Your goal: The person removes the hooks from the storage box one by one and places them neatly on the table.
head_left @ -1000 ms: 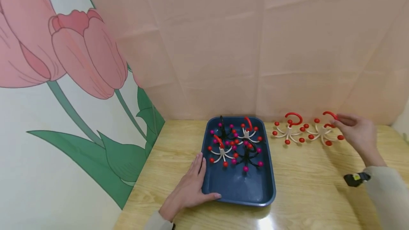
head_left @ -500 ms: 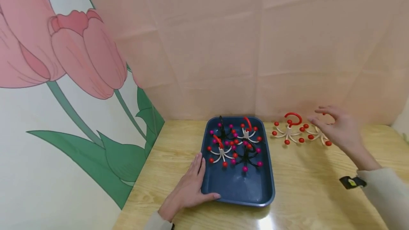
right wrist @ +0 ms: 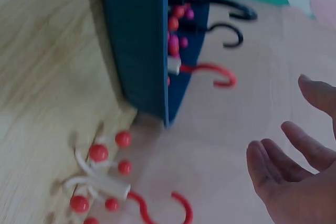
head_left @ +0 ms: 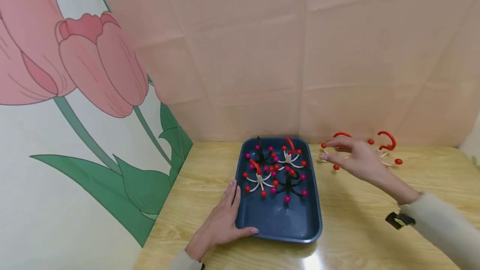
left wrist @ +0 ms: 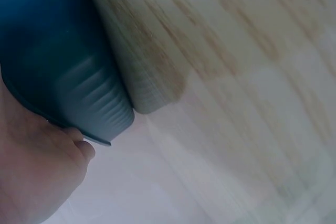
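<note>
My left hand (head_left: 221, 216) lies along the left side of a dark blue tray (head_left: 285, 224), straight fingers at the rim and thumb by the near-left corner. Inside stand two black hook hangers (head_left: 288, 184) with pink ball tips and two white ones (head_left: 259, 180) with red balls and red hooks. On the table, right of the tray, are two more white-and-red hangers. The right one's red hook (head_left: 390, 141) points up. The left hanger (right wrist: 105, 184) is partly hidden in the head view by my right hand (head_left: 358, 159), whose fingers and thumb are apart, holding nothing.
The wooden table (head_left: 367, 228) runs back to a wall hung with creased pink cloth (head_left: 240, 61). On the left is a wall painted with large tulips (head_left: 105, 66). A small black device (head_left: 400, 221) is worn at the right wrist.
My right hand has released the right hanger's red hook and moved left, to the other white hanger. The left hand and the tray stay in place.
</note>
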Action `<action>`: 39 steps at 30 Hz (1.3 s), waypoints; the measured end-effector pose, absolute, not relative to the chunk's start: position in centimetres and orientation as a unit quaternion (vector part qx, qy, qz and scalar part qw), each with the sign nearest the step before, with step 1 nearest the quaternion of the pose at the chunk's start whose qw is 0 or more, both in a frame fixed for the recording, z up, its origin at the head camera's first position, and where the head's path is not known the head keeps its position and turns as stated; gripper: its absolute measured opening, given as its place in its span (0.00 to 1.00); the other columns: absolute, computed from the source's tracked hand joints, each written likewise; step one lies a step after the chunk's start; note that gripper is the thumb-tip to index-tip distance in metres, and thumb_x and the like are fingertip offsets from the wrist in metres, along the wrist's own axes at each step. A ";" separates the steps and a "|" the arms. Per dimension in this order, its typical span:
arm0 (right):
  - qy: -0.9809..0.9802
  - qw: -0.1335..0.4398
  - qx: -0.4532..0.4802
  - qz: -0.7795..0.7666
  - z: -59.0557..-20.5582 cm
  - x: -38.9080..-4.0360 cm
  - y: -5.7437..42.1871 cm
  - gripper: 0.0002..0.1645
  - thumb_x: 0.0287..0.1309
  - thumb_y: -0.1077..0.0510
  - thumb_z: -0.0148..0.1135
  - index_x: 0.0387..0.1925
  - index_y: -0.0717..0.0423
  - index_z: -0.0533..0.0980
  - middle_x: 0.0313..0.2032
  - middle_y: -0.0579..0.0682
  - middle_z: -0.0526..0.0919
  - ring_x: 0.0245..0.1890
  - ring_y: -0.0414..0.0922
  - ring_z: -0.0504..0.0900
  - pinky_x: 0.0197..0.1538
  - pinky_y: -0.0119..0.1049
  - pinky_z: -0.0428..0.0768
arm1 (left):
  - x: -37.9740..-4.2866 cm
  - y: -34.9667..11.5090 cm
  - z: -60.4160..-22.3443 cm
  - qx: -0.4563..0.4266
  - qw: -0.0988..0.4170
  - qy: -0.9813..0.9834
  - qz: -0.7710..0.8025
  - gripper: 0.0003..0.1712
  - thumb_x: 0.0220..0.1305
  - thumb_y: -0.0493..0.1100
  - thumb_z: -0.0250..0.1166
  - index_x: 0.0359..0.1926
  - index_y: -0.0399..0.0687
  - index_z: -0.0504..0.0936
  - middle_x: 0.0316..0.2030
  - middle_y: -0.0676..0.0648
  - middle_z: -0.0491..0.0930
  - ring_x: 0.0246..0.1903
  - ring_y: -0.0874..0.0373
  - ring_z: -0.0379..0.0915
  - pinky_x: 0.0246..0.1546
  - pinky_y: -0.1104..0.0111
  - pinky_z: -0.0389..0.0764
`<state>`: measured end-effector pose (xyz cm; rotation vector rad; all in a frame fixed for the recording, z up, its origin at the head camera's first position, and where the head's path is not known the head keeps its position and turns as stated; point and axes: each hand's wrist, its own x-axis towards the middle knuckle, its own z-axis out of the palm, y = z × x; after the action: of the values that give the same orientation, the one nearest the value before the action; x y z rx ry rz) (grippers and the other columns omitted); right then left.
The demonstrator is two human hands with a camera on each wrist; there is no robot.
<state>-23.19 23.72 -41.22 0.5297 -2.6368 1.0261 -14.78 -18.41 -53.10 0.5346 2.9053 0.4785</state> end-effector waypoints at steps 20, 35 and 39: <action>-0.903 0.013 0.246 0.352 -42.3 -24.2 17.8 0.34 0.56 0.42 0.80 0.55 0.60 0.85 0.49 0.57 0.91 0.48 0.53 0.91 0.53 0.51 0.89 | -14.6 -18.5 -53.0 0.182 0.075 0.967 0.163 0.76 0.55 0.88 0.58 0.86 0.48 0.37 0.86 0.47 0.23 0.86 0.49 0.24 0.83 0.47 0.56; -0.907 -0.042 0.289 0.304 -44.9 -24.3 16.3 0.13 0.57 0.51 0.79 0.25 0.51 0.83 0.21 0.39 0.88 0.20 0.31 0.76 0.25 0.27 0.71 | -14.7 -18.5 -53.1 0.184 0.081 0.966 0.160 0.75 0.55 0.89 0.56 0.86 0.48 0.38 0.85 0.49 0.21 0.86 0.50 0.24 0.82 0.47 0.56; -0.904 -0.028 0.304 0.300 -45.2 -24.3 16.3 0.16 0.59 0.54 0.78 0.20 0.47 0.80 0.15 0.36 0.78 0.15 0.30 0.62 0.23 0.26 0.57 | -14.8 -18.5 -53.0 0.184 0.075 0.966 0.163 0.75 0.56 0.88 0.57 0.86 0.48 0.38 0.85 0.49 0.22 0.86 0.49 0.24 0.82 0.46 0.57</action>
<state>-24.32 16.29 -45.21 0.9737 -2.8896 0.9604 -14.81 -18.53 -53.00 0.5533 2.8982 0.4888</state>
